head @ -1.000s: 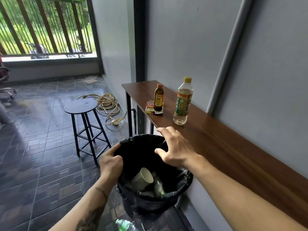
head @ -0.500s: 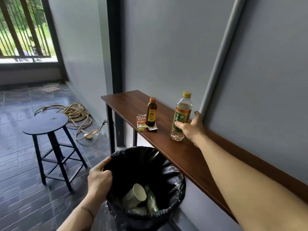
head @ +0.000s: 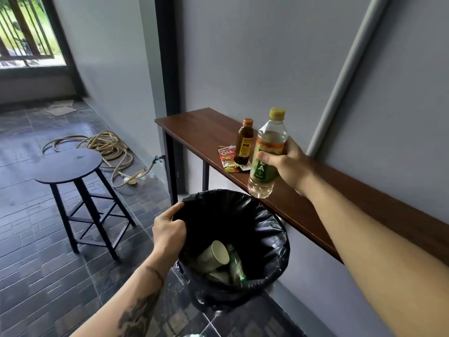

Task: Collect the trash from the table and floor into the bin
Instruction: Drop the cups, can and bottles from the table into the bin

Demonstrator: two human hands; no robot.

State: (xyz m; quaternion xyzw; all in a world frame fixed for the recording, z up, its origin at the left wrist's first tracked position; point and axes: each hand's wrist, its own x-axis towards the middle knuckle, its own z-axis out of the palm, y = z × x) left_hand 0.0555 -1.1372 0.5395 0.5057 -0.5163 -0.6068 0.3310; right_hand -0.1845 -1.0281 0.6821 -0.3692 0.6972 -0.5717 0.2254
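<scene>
1. Two bottles were in view: one clear plastic tea bottle with a yellow cap and green-and-orange label (head: pixel 266 154), and one small brown glass bottle with an orange cap (head: pixel 244 143).
2. The right hand (head: pixel 289 164) was wrapped around the tea bottle's middle, fingers (head: pixel 266 159) curled across the label, holding it upright in the air above the near edge of the long brown wooden surface (head: pixel 201 127) and just beyond the bin's rim.
3. The brown bottle stood upright on the surface, its base resting on one flat red-and-yellow sachet wrapper (head: pixel 229 159) that lay there.
4. One round bin lined with a black plastic bag (head: pixel 272 242) was held beside the surface (its base was hidden by the bag).
5. The left hand (head: pixel 170 233) gripped the bin's near-left rim, fingers folded over the bag's edge and the thumb stretched along it.
6. Inside the bin lay two pale paper cups, the larger one (head: pixel 216 252) tipped on its side with its mouth facing up, the second (head: pixel 220 276) partly under it; a clear plastic bottle (head: pixel 234 262) lay beside them.
7. One round black stool with metal legs (head: pixel 70 164) stood on the dark tiled floor (head: pixel 29 239) to the left.
8. One coiled tan hose (head: pixel 109 144) lay on the floor behind the stool, near the wall.
</scene>
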